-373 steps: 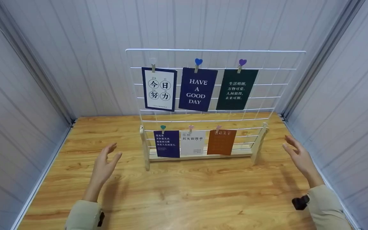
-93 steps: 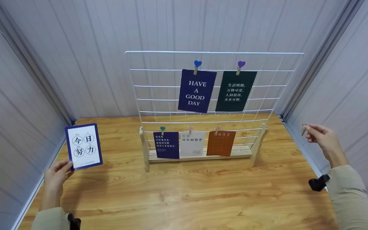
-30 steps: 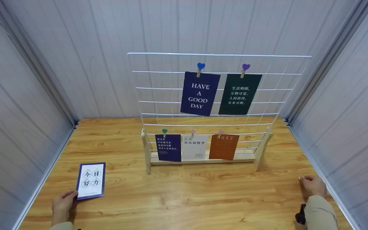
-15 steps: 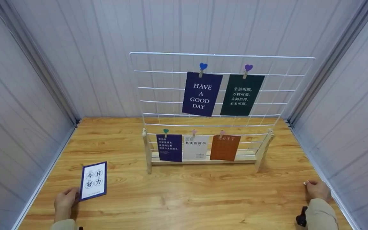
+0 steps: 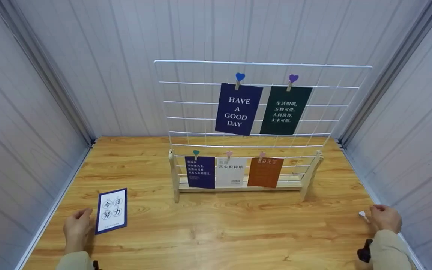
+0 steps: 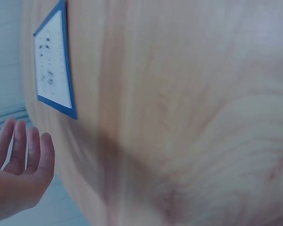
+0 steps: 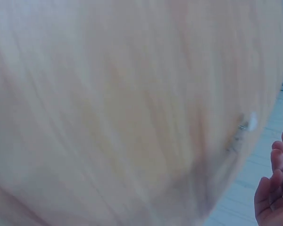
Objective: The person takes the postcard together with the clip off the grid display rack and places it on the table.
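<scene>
A postcard (image 5: 111, 211), white with a dark blue border and large Chinese characters, lies on the table at the left. My left hand (image 5: 77, 228) is just beside its lower left corner, holding nothing; the left wrist view shows a gap between the fingers (image 6: 20, 148) and the card. On the right side of the table lies a small clothespin (image 5: 362, 214) with a white heart. Close to its right is my right hand (image 5: 386, 218). Its fingers (image 7: 276, 183) are loosely curled with nothing in them, apart from the clothespin in the right wrist view.
A white wire grid rack (image 5: 194, 102) on wooden feet (image 5: 311, 174) stands mid-table. Heart clothespins hold a "HAVE A GOOD DAY" card (image 5: 239, 109) and a green card (image 5: 286, 110) above, with blue (image 5: 201, 176), white (image 5: 231, 175) and orange (image 5: 265, 172) cards below. Panel walls surround the table.
The blue-bordered card and its clothespin have come off the rack's top left and been put down on the table. Both hands have just let go, the right drawing back to the right.
</scene>
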Motion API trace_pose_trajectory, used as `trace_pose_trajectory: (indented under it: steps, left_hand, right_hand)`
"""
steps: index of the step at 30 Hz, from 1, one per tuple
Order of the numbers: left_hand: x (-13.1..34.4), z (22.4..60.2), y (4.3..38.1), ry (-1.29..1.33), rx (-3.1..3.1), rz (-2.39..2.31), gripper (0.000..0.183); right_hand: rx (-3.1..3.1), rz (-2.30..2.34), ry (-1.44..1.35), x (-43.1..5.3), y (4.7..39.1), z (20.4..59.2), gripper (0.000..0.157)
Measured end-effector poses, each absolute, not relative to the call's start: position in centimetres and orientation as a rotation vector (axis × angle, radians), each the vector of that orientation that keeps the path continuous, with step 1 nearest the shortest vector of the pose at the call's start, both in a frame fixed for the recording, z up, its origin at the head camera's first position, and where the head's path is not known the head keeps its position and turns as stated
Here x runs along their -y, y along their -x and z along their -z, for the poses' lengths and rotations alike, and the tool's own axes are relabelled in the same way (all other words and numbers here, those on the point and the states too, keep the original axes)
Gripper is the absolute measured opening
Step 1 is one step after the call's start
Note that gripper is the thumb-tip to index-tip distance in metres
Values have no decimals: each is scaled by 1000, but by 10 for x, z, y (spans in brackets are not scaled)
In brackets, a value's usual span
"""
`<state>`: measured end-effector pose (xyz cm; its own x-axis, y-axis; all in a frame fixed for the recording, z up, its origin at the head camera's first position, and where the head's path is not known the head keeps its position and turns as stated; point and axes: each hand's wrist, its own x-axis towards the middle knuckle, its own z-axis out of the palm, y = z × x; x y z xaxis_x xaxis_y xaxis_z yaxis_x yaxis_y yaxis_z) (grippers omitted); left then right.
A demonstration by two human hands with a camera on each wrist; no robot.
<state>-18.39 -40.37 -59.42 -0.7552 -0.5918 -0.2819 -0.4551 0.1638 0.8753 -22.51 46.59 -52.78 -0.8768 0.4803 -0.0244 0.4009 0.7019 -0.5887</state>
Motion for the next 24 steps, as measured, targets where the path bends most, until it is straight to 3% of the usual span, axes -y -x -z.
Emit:
trace_pose_trajectory:
  steps: [5,17,24]
  left_hand:
    - [401,575,193,-934,2339,1562,64]
    - [348,497,209,-564,2249,1588,45]
    - [295,423,200,-309,2371,1499,48]
  right_hand:
    - [2764,-871,597,-473,229,506,46]
    - [2743,-876,282,-456,246,445,52]
    - [2753,-927,229,-441,248,410,61]
